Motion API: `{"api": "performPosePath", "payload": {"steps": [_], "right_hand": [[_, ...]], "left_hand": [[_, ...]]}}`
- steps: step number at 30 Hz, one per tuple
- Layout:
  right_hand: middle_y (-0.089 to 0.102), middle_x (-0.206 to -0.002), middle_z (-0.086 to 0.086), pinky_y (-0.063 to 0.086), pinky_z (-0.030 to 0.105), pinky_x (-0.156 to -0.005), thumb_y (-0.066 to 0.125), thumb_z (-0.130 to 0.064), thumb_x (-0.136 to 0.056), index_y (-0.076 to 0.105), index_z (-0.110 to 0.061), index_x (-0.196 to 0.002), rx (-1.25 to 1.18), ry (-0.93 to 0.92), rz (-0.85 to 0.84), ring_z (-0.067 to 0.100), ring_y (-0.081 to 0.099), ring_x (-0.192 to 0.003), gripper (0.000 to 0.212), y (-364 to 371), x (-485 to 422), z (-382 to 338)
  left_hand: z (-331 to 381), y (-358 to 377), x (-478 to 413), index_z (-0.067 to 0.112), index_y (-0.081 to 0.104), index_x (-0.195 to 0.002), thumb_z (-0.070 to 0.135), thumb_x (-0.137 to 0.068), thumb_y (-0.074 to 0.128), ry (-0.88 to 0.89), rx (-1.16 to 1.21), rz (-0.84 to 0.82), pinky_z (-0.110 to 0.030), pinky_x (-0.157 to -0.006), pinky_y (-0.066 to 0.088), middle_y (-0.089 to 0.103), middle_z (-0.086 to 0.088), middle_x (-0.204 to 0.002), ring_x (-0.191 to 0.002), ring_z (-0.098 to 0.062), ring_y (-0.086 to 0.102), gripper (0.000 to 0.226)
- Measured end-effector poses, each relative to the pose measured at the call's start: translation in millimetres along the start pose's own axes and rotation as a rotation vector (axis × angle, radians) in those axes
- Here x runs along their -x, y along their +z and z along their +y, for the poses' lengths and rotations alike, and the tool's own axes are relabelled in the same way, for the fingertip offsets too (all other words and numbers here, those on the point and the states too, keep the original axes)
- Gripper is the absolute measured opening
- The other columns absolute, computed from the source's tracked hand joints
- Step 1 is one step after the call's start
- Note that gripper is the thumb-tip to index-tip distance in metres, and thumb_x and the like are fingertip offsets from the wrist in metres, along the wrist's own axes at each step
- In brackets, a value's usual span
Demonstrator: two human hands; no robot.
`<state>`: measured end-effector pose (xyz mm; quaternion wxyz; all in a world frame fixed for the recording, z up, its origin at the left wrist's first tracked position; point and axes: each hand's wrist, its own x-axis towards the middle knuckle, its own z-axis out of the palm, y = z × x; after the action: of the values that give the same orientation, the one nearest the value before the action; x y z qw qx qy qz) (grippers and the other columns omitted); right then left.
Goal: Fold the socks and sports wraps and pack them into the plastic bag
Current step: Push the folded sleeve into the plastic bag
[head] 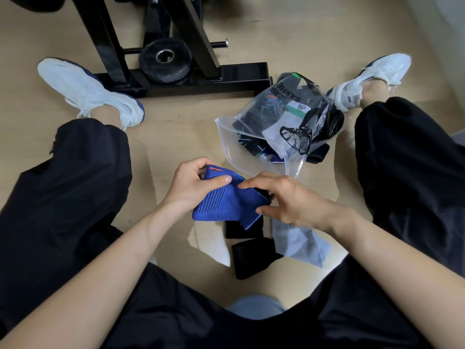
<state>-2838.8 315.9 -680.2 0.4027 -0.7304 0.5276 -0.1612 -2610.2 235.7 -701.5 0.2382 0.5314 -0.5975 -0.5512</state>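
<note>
The left hand (pixel 193 187) pinches the upper end of a blue knitted piece (pixel 226 206), with the thumb laid across the top by a small orange mark and the fingers curled behind it. The right hand (pixel 289 200) takes the other end. Its fingers bend over the cloth and its thumb sits at the lower edge, so both hands hold the one piece above the floor. Whether it is a sock or a sports wrap I cannot tell.

This looks like the folding step, with the piece partly doubled over and not yet flat. The next move probably calls for bringing the ends together, pressing the fold and carrying it to the bag's mouth.

Just below the hands, two black wraps (pixel 247 258) lie on the floor (pixel 176 137) between the person's legs, with a pale sock (pixel 298 239) beside them and partly under the right wrist. The plastic bag (pixel 232 147) lies farther out on the floor, near the right foot, with its mouth open towards the hands and several folded socks and dark items inside. Beyond it stand a black bench frame (pixel 239 74) and a weight plate (pixel 163 60).

Something dark under the right fingers is hidden. The bag's contents overlap and cannot be counted, and the fingers behind the cloth are out of sight.
</note>
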Motion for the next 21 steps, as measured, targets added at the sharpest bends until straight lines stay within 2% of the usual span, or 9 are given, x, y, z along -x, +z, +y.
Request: {"api": "performPosePath", "payload": {"steps": [4,6,7,8,10,13,15,17,21], "right_hand": [[0.056,-0.106,-0.019,0.036,0.004,-0.078,0.076,-0.004,-0.079,0.061,-0.026,-0.133,-0.016,0.007,0.093,-0.010,0.053,-0.086,0.060,5,-6,0],[0.064,-0.114,-0.012,0.043,0.011,-0.080,0.076,-0.004,-0.080,0.063,-0.027,-0.130,-0.095,0.058,0.143,-0.001,0.059,-0.088,0.056,8,-9,1],[0.066,-0.116,-0.011,0.049,0.019,-0.081,0.075,-0.004,-0.080,0.064,-0.028,-0.128,-0.161,0.098,0.160,0.008,0.063,-0.088,0.054,9,-9,2],[0.068,-0.114,-0.010,0.053,0.027,-0.081,0.075,-0.004,-0.081,0.064,-0.027,-0.126,-0.232,0.135,0.173,0.018,0.064,-0.086,0.051,9,-10,3],[0.071,-0.106,-0.002,0.054,0.031,-0.076,0.073,-0.001,-0.083,0.066,-0.023,-0.123,-0.369,0.181,0.212,0.025,0.062,-0.076,0.046,8,-10,3],[0.071,-0.103,0.015,0.055,0.031,-0.075,0.071,0.007,-0.082,0.067,-0.014,-0.121,-0.578,0.243,0.303,0.019,0.061,-0.074,0.044,3,-7,2],[0.070,-0.102,0.012,0.056,0.028,-0.073,0.071,0.008,-0.082,0.068,-0.013,-0.121,-0.645,0.296,0.335,0.014,0.063,-0.071,0.044,0,-6,2],[0.069,-0.104,0.009,0.055,0.026,-0.072,0.071,0.008,-0.083,0.067,-0.011,-0.121,-0.676,0.331,0.335,0.013,0.063,-0.069,0.043,0,-6,4],[0.066,-0.114,0.022,0.057,0.036,-0.080,0.069,0.007,-0.086,0.065,-0.010,-0.122,-0.820,0.375,0.357,0.025,0.065,-0.079,0.040,0,-7,4]], "left_hand": [[4,4,1,0.008,0.072,-0.085,0.011,-0.079,0.085,0.013,0.059,0.023,-0.026,-0.066,0.052,0.076,-0.001,-0.077,-0.070,-0.011,0.066,0.014],[6,4,1,0.013,0.072,-0.085,0.009,-0.081,0.083,0.038,0.066,0.026,-0.020,-0.065,0.052,0.075,0.005,-0.075,-0.069,-0.007,0.065,0.012],[6,4,1,0.014,0.072,-0.086,0.007,-0.082,0.081,0.051,0.062,0.025,-0.018,-0.066,0.051,0.074,0.007,-0.076,-0.070,-0.005,0.065,0.013],[6,3,0,0.015,0.071,-0.088,0.006,-0.082,0.081,0.061,0.058,0.017,-0.018,-0.068,0.050,0.074,0.008,-0.078,-0.072,-0.004,0.065,0.014],[3,0,-2,0.020,0.071,-0.088,0.013,-0.080,0.083,0.076,0.021,-0.018,-0.022,-0.071,0.050,0.073,0.008,-0.081,-0.075,-0.006,0.064,0.017],[-3,-2,-3,0.023,0.068,-0.085,0.032,-0.073,0.079,0.079,-0.088,-0.052,-0.033,-0.071,0.051,0.073,-0.002,-0.080,-0.073,-0.013,0.061,0.019],[-5,1,-2,0.022,0.068,-0.089,0.022,-0.077,0.082,0.106,-0.128,-0.041,-0.037,-0.073,0.054,0.073,-0.005,-0.083,-0.072,-0.016,0.063,0.018],[-3,4,1,0.019,0.070,-0.097,0.011,-0.081,0.082,0.151,-0.166,-0.024,-0.035,-0.075,0.056,0.073,0.001,-0.085,-0.075,-0.018,0.066,0.021],[2,10,9,0.022,0.072,-0.105,0.011,-0.081,0.080,0.295,-0.271,-0.065,-0.021,-0.075,0.052,0.070,0.015,-0.089,-0.078,-0.007,0.066,0.027]]}}
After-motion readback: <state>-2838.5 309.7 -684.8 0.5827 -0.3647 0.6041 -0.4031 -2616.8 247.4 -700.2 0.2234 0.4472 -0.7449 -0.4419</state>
